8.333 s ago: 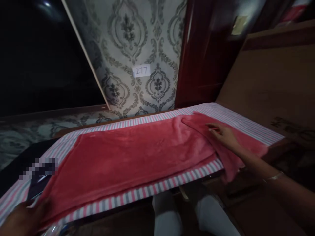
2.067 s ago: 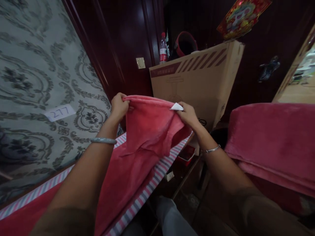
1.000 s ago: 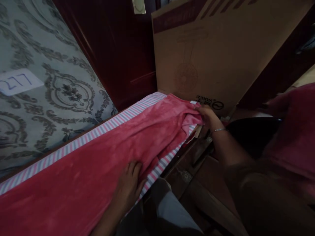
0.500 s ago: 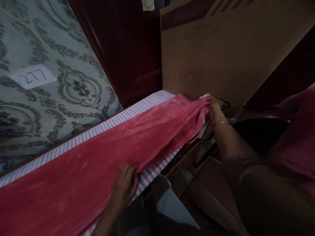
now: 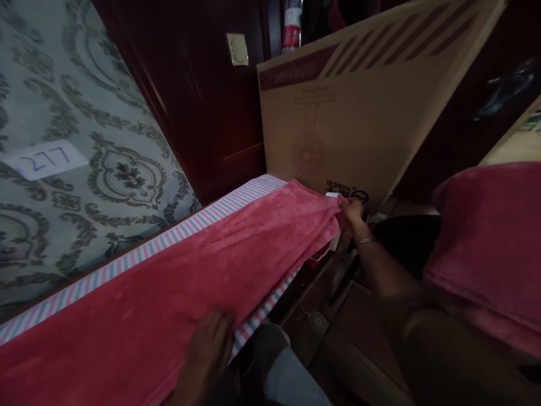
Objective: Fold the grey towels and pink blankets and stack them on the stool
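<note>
A long, folded red plush blanket [image 5: 181,270] lies over a striped and checked cloth [image 5: 169,242] on a narrow surface along the wall. At its far right corner, beside a small white label [image 5: 332,195], my right hand [image 5: 353,211] pinches the blanket's edge. Nearer to me, my left hand [image 5: 209,344] is at the front edge, its fingers bent over the fabric; it is somewhat blurred. Between my hands the front edge runs nearly straight, with several folded layers bunched towards the right hand.
A large cardboard box [image 5: 359,124] leans behind the blanket's far end, with a bottle [image 5: 292,25] behind it. Another pink-red cloth [image 5: 490,242] hangs at the right. A paper marked 277 [image 5: 46,159] is on the patterned wall [image 5: 127,163].
The view has tilted up and to the right. The blanket's raised front fold near my right hand now lies flatter and straighter. Both hands stay at the same parts of the blanket.
</note>
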Available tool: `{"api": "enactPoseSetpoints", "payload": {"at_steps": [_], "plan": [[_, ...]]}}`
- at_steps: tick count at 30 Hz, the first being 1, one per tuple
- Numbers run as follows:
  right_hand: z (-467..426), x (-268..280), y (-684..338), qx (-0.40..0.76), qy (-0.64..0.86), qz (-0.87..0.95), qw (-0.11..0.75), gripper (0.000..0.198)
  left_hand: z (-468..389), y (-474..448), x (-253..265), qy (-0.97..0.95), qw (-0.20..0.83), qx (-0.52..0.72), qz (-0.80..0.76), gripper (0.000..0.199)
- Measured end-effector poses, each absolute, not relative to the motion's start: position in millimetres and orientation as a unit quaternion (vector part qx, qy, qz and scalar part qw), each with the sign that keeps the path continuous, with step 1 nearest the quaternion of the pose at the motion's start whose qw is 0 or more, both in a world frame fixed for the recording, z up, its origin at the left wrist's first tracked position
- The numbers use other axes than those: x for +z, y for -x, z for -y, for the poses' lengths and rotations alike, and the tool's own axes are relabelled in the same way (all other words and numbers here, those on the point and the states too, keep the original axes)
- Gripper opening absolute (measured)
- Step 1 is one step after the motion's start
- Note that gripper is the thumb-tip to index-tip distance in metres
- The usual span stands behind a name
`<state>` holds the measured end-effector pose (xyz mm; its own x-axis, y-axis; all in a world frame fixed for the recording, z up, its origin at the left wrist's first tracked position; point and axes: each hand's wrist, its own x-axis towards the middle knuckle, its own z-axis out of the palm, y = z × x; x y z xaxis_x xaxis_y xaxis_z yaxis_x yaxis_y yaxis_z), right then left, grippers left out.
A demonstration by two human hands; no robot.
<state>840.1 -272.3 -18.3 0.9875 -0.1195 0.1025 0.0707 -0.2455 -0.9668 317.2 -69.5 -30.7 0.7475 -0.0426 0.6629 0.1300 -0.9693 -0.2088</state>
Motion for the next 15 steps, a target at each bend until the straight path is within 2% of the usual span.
{"api": "enactPoseSetpoints", "payload": {"at_steps": [8, 15], "plan": [[263.1, -16.5, -821.1, -0.129, 0.802, -0.029, 0.582, 0.012, 61.4, -306.8, -28.7, 0.921, 0.107, -0.374, -0.004, 0.023], [270.0, -7.1, -824.6, -0.172, 0.801, -0.010, 0.574, 0.023, 58.2, -308.2, -25.9, 0.933, 0.006, -0.353, 0.067, 0.023]]}}
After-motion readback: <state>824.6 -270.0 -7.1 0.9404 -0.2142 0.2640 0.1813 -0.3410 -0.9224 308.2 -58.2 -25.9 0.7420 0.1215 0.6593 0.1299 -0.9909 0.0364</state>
